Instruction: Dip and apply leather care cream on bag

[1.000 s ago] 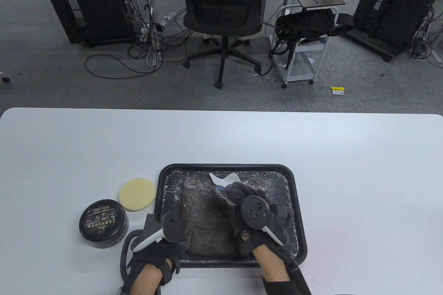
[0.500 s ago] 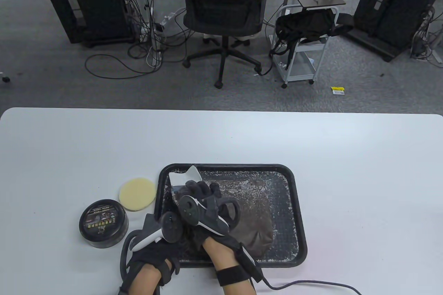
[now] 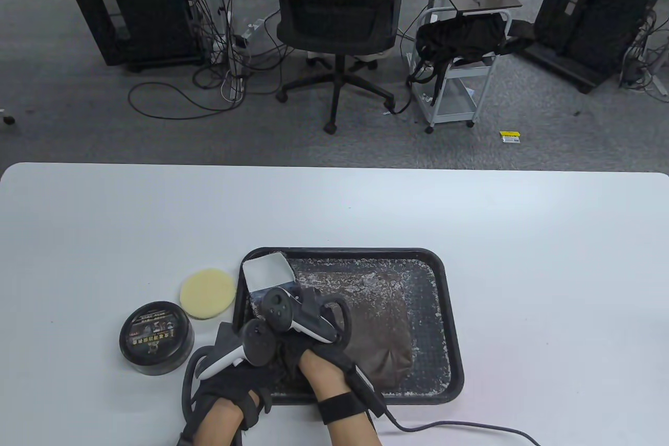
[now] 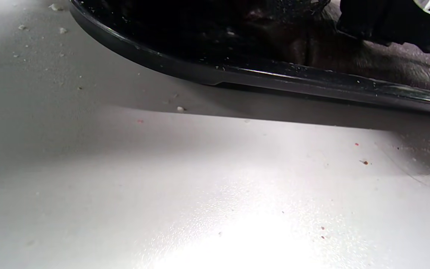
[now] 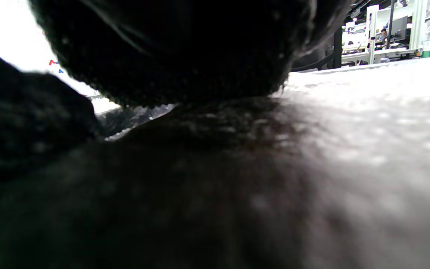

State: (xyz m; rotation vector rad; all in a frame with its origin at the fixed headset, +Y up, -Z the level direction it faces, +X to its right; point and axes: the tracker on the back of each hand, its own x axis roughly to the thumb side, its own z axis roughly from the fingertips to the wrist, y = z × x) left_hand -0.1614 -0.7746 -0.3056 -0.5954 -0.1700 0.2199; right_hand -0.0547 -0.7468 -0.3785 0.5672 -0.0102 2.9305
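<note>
Desk (image 3: 470, 216) carries a black tray (image 3: 453, 341) with the brown leather bag (image 3: 376, 320) lying flat inside. You're mid-application: right hand (image 3: 306, 318) presses a white cloth (image 3: 267, 272) at the bag's far-left corner; whether its fingers clench the cloth, I can't tell. Left hand (image 3: 235, 383) rests at the tray's near-left edge, fingers hidden, state unclear. Cream tin (image 3: 156, 337) is lidded beside the yellow sponge pad (image 3: 207, 293), so a re-dip likely needs the lid off. Right wrist view shows glove contact on leather; table view doesn't.
</note>
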